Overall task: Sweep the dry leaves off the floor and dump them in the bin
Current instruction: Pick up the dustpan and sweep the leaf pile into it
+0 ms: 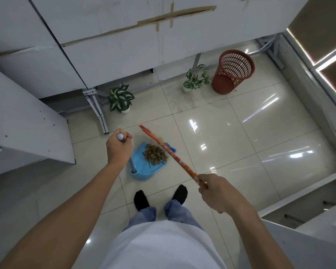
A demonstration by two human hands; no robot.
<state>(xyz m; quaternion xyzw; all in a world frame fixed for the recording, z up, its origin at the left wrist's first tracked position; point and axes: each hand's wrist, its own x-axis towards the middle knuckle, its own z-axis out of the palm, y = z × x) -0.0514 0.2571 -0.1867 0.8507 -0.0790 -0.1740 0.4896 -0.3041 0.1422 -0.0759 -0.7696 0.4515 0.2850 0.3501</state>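
A blue dustpan [142, 168] rests on the tiled floor just ahead of my feet, with a heap of dry brown leaves [155, 154] lying in it. My left hand [117, 147] is closed around the top of the dustpan's upright grey handle [131, 164]. My right hand [215, 192] grips the orange patterned broom handle [173, 154], which slants up and left across the pan. The broom's blue bristles [170, 148] show blurred at the pan's right edge. A red mesh bin [232, 71] stands upright at the far right, near the wall.
Two small potted plants [120, 99] [196, 78] stand along the base of white cabinets [124, 45]. Metal folding legs [97, 109] reach the floor at left. A white table [17, 117] is at my left, shelving [308, 191] at my right.
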